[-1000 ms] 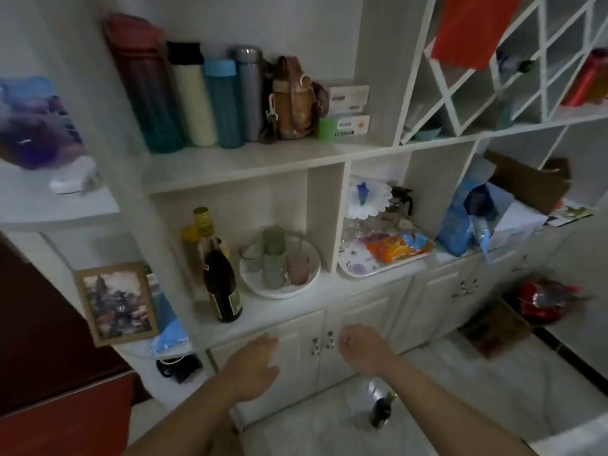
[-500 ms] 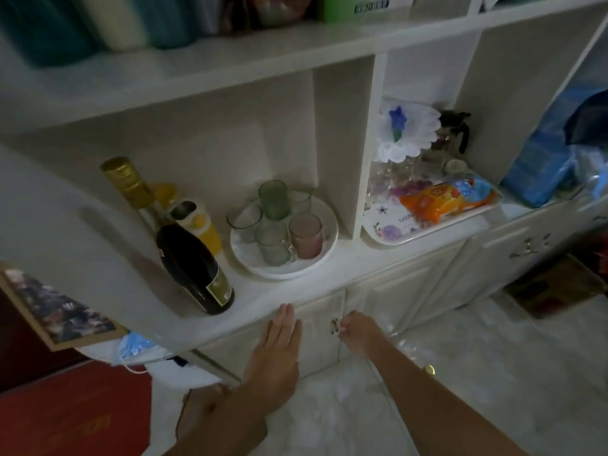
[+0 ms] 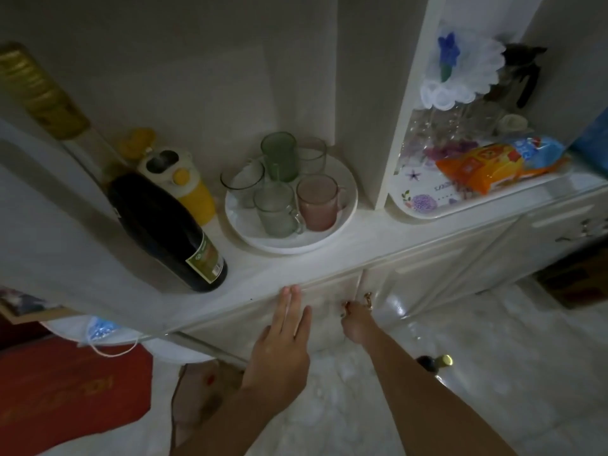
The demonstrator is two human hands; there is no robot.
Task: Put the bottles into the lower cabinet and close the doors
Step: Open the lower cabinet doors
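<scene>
A person's left hand [image 3: 279, 343] lies flat, fingers straight and holding nothing, against the left of two pale lower cabinet doors [image 3: 263, 320], while the right hand [image 3: 357, 319] is closed around the small metal handle [image 3: 345, 309] at that door's inner edge, just beside the matching handle [image 3: 367, 299] of the right door [image 3: 427, 281]. Both doors appear closed. On the white counter ledge [image 3: 296, 268] above, a dark glass bottle with a gold foil neck and a green label [image 3: 171, 228] stands at the left of an open shelf compartment, with a yellow-and-white flask [image 3: 184, 185] just behind it. Beside them sits a round white tray [image 3: 256, 232] carrying green, pink and clear glass mugs [image 3: 279, 159]. In the neighbouring compartment to the right, a floral-printed white tray [image 3: 424, 199] holds an orange snack packet [image 3: 487, 166] and a white paper ornament with a blue flower [image 3: 460, 74]. On the pale marble floor [image 3: 493, 357] below, close to the right forearm, the gold-capped neck of another dark bottle [image 3: 434, 361] shows. At lower left sit a red panel [image 3: 65, 390] and a blue face mask [image 3: 98, 327].
</scene>
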